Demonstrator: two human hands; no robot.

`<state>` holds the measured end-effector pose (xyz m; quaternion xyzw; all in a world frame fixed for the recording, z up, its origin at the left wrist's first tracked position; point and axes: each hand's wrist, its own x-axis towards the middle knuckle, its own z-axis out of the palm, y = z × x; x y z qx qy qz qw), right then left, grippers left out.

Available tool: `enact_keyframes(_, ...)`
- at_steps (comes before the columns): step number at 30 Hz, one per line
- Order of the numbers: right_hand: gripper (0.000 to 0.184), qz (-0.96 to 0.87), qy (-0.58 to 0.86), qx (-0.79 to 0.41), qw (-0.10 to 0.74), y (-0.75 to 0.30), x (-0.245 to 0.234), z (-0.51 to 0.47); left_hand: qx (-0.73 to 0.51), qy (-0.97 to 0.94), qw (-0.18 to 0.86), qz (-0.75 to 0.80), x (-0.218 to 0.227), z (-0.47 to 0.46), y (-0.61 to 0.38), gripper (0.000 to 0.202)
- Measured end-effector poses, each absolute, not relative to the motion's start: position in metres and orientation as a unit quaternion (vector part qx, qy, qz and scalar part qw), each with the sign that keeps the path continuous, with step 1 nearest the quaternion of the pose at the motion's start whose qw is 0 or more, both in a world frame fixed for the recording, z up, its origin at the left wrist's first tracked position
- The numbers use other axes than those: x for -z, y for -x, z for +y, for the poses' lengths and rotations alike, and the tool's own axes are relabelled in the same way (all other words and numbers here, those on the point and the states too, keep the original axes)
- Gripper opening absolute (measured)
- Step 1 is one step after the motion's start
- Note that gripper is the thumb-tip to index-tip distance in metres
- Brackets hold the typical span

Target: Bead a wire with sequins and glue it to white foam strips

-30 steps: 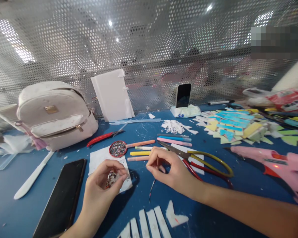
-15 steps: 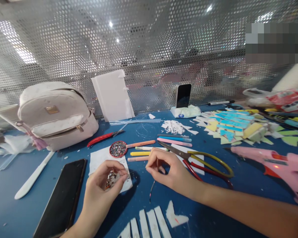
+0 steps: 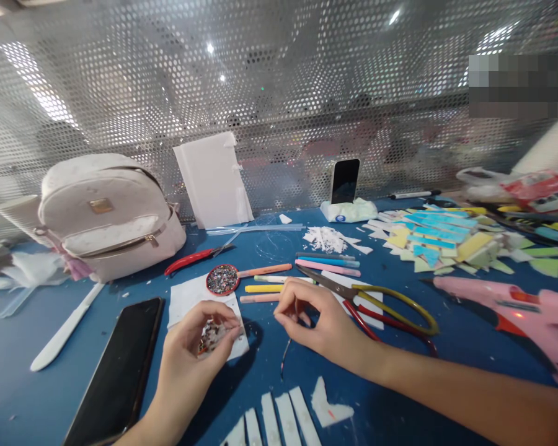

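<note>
My left hand (image 3: 198, 350) is closed in a pinch above a small orange-rimmed dish of beads (image 3: 210, 334); what its fingertips hold is too fine to make out. To its right, my right hand (image 3: 307, 313) pinches a thin thread. A short beaded strand (image 3: 285, 360) hangs below that hand. Both hands are at the same height, a little apart. The dish rests on a white paper sheet (image 3: 181, 303), partly hidden by my left hand. Just behind lies a red-rimmed round dish of dark mixed beads (image 3: 222, 279).
Scissors (image 3: 344, 290) and several markers (image 3: 330, 261) lie beyond my right hand. A pink glue gun (image 3: 506, 303) is at right, with paper scraps (image 3: 439, 232) behind. At left are a phone (image 3: 116, 371), a white knife (image 3: 67, 328) and a backpack (image 3: 106, 217). White strips (image 3: 286, 415) lie in front.
The view has shifted very slightly. Both hands keep the same pinched pose, and the beaded strand still hangs below my right hand.
</note>
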<state>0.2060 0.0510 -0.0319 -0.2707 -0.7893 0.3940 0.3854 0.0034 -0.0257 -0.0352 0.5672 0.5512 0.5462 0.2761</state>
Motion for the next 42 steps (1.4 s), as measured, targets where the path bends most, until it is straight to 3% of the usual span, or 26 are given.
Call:
enact_keyframes(10,0.013,-0.781,0.246,-0.383,0.428,-0.2063,0.0287,0.0505,-0.544,-0.571,0.270,0.552,0.0365,-0.0251,-0.0034,0.005)
enact_keyframes(42,0.014,-0.782,0.261,-0.387,0.414,-0.2063,0.0330,0.0517,-0.519,-0.585,0.295,0.549,0.0372,-0.0267,-0.0031,0.006)
